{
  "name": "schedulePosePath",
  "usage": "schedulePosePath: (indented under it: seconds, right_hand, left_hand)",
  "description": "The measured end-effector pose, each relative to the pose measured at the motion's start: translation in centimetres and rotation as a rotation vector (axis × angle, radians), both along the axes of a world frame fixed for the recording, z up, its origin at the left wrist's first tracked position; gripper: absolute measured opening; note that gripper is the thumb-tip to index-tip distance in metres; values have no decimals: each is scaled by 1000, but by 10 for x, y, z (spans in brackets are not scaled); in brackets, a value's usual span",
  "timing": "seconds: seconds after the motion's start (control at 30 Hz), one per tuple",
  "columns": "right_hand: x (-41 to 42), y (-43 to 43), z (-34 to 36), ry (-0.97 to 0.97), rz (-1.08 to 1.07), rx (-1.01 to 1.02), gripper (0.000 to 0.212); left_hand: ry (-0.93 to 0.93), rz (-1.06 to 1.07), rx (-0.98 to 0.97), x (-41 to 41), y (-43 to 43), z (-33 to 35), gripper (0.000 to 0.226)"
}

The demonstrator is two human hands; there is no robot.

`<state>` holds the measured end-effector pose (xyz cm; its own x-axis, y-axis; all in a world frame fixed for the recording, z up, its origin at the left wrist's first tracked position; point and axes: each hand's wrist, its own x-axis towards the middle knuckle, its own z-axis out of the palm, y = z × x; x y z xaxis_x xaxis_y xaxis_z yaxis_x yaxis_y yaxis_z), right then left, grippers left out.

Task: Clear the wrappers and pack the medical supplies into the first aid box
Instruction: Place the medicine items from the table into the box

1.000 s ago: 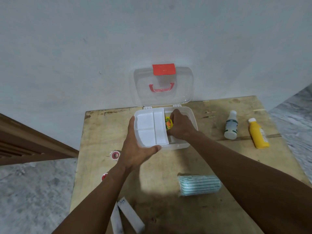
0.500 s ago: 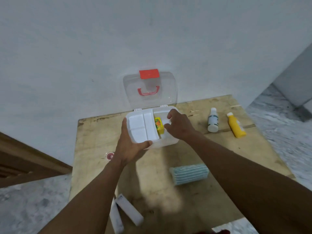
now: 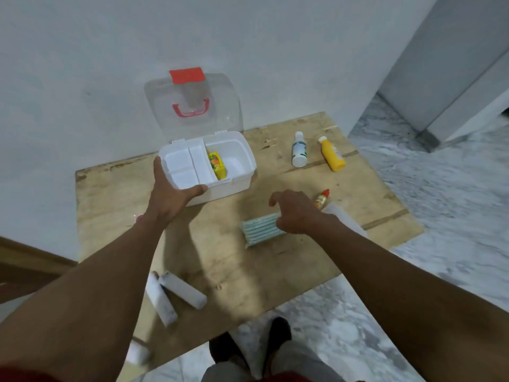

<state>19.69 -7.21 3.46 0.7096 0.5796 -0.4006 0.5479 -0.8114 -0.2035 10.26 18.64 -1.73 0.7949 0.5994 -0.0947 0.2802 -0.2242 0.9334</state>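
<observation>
Open white plastic first aid box on wooden table, gripped at its near-left corner by left hand, right hand spread loosely over teal striped pack, nothing pinched, yellow carton lodged inside box.

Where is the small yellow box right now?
In the head view, the small yellow box lies inside the open first aid box, against the divider, right of the white tray steadied by the left hand.
</observation>
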Motion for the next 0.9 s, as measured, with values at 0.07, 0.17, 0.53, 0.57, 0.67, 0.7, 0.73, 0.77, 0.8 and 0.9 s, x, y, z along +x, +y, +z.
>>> schedulePosePath:
  seconds: [0.07, 0.17, 0.53, 0.57, 0.67, 0.7, 0.73, 0.77, 0.8, 0.9]
  right_hand:
    - [-1, -11, -11, 3, 34, -63, 53]
    - [-4, -20, -23, -39, 52, -62, 52]
    - [1, -23, -26, 24, -17, 145, 49]
    - [2, -21, -17, 46, -38, 189, 50]
    - [13, -13, 11, 59, -64, 304, 51]
    - [17, -10, 20, 55, -70, 327, 50]
    - [20, -6, 29, 42, -71, 350, 50]
    - [24, -2, 36, 11, -76, 378, 48]
    - [28, 2, 43, -38, -74, 413, 45]
    - [37, 17, 56, -172, -64, 408, 38]
  left_hand:
    - [3, 8, -6, 0, -1, 0, 115]
    - [14, 12, -9, 1, -1, -1, 117]
    - [-20, 1, -32, -1, -4, -2, 112]
    - [-20, 2, -42, -1, -5, -1, 112]
    - [-27, 7, -61, -3, -7, 0, 112]
    - [-35, 10, -63, -2, -8, 1, 110]
    - [-51, 13, -62, -2, -9, 2, 107]
    - [-62, 14, -56, -2, -11, 4, 106]
    - [-72, 14, -55, -2, -13, 6, 105]
    - [-90, 16, -56, -3, -13, 7, 106]
